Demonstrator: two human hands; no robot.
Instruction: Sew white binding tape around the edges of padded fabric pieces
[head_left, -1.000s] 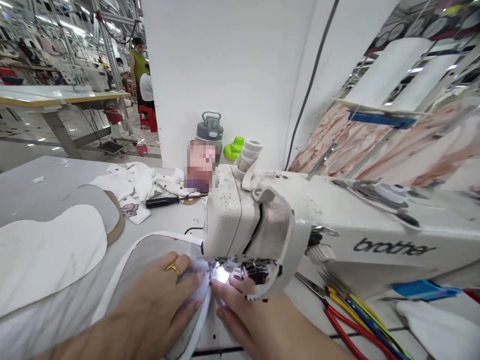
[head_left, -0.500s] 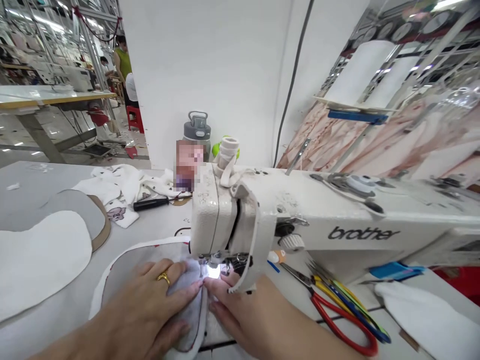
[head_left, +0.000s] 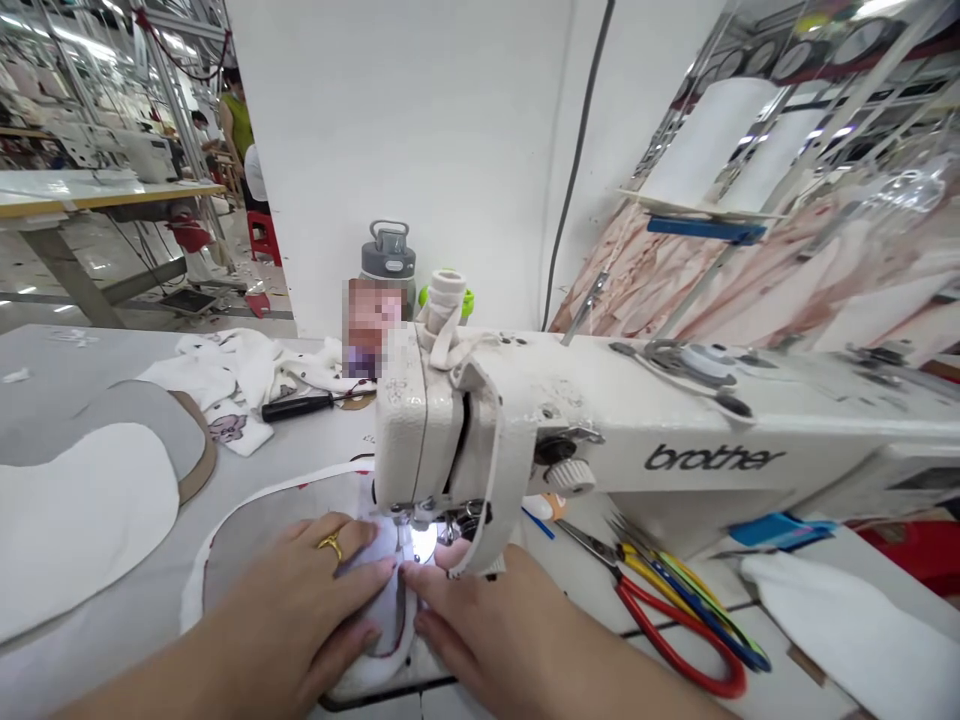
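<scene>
Grey cloth point(head_left: 255, 520) is drawing its lower corner nearer the sewing machine point(head_left: 401, 425), lower centre, stitching seemingly advancing, left hand point(head_left: 311, 585) lying flat, fingers unclenched, right hand point(head_left: 491, 620) touching white edging point(head_left: 197, 575), grasp unclear.

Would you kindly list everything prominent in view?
sewing machine: 1, white, centre
edged fabric: 1, grey, front centre
curved piece: 1, white, left
crumpled fabric: uncounted, white, back left
bottle: 1, grey, behind machine
tape roll: 1, white, atop machine
large thread cones: 2, white, upper right
scissors: 1, red handles, right
hanging fabric: uncounted, pink, right background
stool: 1, red, left background
people: several, green and white clothed, left background
left hand: 1, gold ring, on edged fabric
right hand: 1, bare, front centre
</scene>
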